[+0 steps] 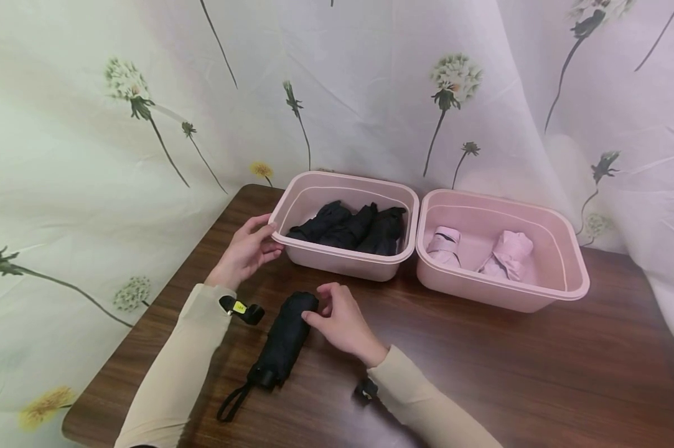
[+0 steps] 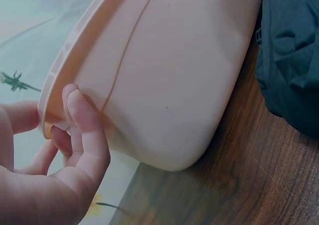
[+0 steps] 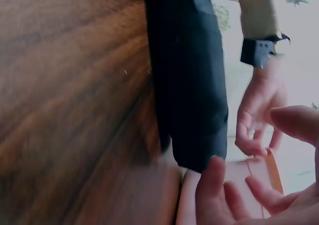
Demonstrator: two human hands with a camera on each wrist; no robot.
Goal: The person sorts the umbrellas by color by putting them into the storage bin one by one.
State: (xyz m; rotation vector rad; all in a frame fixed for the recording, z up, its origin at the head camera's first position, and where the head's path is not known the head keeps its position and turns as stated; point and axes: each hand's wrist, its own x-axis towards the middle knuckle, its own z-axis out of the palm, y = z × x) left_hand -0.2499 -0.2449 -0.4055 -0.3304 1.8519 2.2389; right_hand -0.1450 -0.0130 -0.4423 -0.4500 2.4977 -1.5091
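Note:
A folded black umbrella (image 1: 285, 339) lies slantwise on the table, its wrist loop towards the front edge. My right hand (image 1: 345, 323) is at the umbrella's far end, thumb and fingers apart; in the right wrist view a fingertip overlaps that end, and whether it touches I cannot tell. My left hand (image 1: 246, 252) grips the left corner of a pink plastic bin (image 1: 337, 262), thumb and fingers on either side of the rim in the left wrist view. Inside this bin lie several folded black umbrellas (image 1: 350, 229).
To the right stands a second pink bin (image 1: 493, 295) holding a folded pink umbrella (image 1: 444, 244) and another pink umbrella (image 1: 510, 254). Both bins stand at the back of the dark wooden table (image 1: 454, 373), against a flower-patterned curtain (image 1: 370, 93).

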